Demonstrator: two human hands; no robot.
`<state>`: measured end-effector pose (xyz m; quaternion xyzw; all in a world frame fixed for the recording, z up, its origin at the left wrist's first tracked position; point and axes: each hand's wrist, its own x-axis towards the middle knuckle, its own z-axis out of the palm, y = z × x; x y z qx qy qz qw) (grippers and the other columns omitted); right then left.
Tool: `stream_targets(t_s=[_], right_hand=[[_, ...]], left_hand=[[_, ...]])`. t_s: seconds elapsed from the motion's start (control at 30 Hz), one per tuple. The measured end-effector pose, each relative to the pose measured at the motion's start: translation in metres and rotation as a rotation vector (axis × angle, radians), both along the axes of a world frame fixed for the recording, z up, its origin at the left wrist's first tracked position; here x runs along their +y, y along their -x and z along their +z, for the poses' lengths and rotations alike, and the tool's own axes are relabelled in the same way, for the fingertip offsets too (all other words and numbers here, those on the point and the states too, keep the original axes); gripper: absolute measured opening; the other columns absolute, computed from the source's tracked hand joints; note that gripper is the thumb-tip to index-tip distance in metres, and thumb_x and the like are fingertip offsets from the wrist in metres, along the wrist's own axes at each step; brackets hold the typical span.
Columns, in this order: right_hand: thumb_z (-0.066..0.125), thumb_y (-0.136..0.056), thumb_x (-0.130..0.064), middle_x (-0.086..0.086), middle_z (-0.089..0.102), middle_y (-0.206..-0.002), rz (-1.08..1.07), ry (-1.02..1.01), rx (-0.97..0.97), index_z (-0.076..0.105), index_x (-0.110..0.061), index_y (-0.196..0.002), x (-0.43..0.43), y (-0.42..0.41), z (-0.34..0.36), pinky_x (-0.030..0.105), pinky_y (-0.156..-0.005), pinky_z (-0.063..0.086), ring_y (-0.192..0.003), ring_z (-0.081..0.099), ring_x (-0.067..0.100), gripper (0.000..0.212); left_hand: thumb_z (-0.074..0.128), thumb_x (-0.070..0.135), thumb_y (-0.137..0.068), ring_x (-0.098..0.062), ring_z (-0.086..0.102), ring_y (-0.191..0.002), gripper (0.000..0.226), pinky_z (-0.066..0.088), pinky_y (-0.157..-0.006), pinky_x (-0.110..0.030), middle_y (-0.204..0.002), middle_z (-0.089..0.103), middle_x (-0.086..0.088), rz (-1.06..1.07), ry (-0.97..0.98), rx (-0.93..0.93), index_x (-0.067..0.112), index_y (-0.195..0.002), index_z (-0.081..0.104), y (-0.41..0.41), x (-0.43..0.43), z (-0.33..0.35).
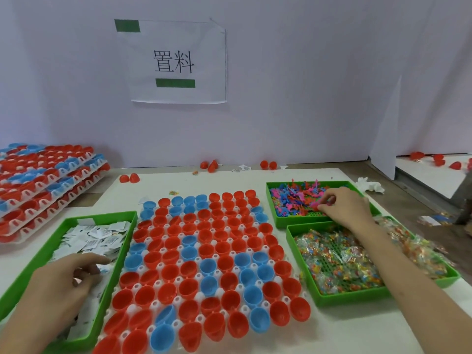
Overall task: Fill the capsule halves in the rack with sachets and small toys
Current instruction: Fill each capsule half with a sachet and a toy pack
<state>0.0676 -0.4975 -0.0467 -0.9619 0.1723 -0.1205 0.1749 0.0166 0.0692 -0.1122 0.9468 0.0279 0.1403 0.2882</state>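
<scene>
White rack of red and blue plastic capsule halves [204,251] sits mid-bench [229,181] | right hand [344,209] pinches a small pink plastic toy [316,206] in the far green tray [270,200] | left hand [58,284] lies curled on white paper sachets [94,236] — grip impossible to tell.

I face a plain, pale lilac wall [306,85] with a white paper sign [176,62] taped to it, two black characters printed at its middle. One strip of green tape [127,25] holds the sign's upper left corner, and a second strip [175,83] lies just under the characters. Below the sign the wall meets my wood-grain bench [408,195], most of it covered by a white sheet [229,182]. Far right of the sign a pale partition panel [383,123] stands out from the wall, with another white surface [429,180] beyond it. The light is soft and even, and the shadows are faint.
</scene>
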Motion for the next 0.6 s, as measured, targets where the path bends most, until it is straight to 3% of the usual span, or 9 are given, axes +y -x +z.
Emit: stream_targets(t_s=[0.13, 0.2, 0.33, 0.43, 0.5, 0.6], right_hand=[[0.074, -0.087, -0.037, -0.003, 0.067, -0.113, 0.012, 0.041, -0.074, 0.066, -0.035, -0.077, 0.000, 0.002, -0.005, 0.050, -0.107, 0.033, -0.117, 0.058, 0.026, 0.013], [0.071, -0.090, -0.035, -0.002, 0.067, -0.117, 0.019, 0.041, -0.092, 0.068, -0.031, -0.081, 0.002, 0.001, -0.006, 0.050, -0.107, 0.033, -0.119, 0.057, 0.027, 0.010], [0.068, -0.092, -0.032, -0.001, 0.064, -0.118, 0.100, -0.010, -0.121, 0.065, -0.028, -0.092, 0.003, 0.000, -0.005, 0.051, -0.106, 0.035, -0.117, 0.058, 0.026, 0.005], [0.071, -0.090, -0.036, -0.002, 0.060, -0.132, 0.161, 0.026, -0.053, 0.067, -0.033, -0.110, 0.005, 0.001, -0.004, 0.055, -0.110, 0.033, -0.124, 0.054, 0.024, 0.021], [0.072, -0.088, -0.038, -0.002, 0.060, -0.132, 0.148, 0.025, -0.061, 0.069, -0.039, -0.094, 0.007, 0.002, -0.001, 0.056, -0.111, 0.032, -0.125, 0.053, 0.024, 0.007], [0.073, -0.089, -0.036, -0.001, 0.063, -0.125, 0.124, 0.005, -0.086, 0.066, -0.040, -0.084, 0.007, 0.003, -0.003, 0.054, -0.109, 0.034, -0.122, 0.054, 0.025, 0.009]], left_hand=[[0.074, 0.010, -0.086, 0.001, 0.067, -0.082, 0.049, 0.055, -0.062, -0.021, -0.094, 0.070, 0.025, 0.006, 0.063, -0.106, 0.056, -0.102, 0.065, -0.007, 0.019, -0.009], [0.072, 0.009, -0.088, -0.013, 0.068, -0.084, 0.047, 0.056, -0.068, -0.030, -0.098, 0.071, 0.016, 0.020, 0.150, -0.137, 0.055, -0.101, 0.066, -0.003, 0.021, -0.004], [0.066, 0.008, -0.091, -0.021, 0.067, -0.083, 0.044, 0.054, -0.065, -0.033, -0.095, 0.071, 0.010, 0.037, 0.180, -0.182, 0.050, -0.101, 0.067, 0.010, 0.004, 0.016], [0.059, 0.020, -0.093, -0.022, 0.067, -0.079, 0.033, 0.052, -0.058, -0.032, -0.091, 0.071, 0.006, 0.046, 0.221, -0.191, 0.051, -0.099, 0.066, 0.016, -0.010, 0.026], [0.062, 0.010, -0.093, -0.023, 0.068, -0.078, 0.044, 0.053, -0.058, -0.033, -0.091, 0.071, 0.005, 0.061, 0.228, -0.162, 0.053, -0.097, 0.066, 0.017, -0.013, 0.027], [0.069, 0.011, -0.087, -0.020, 0.069, -0.083, 0.044, 0.058, -0.063, -0.035, -0.092, 0.071, 0.007, 0.049, 0.244, -0.110, 0.055, -0.095, 0.067, 0.024, -0.018, 0.032]])
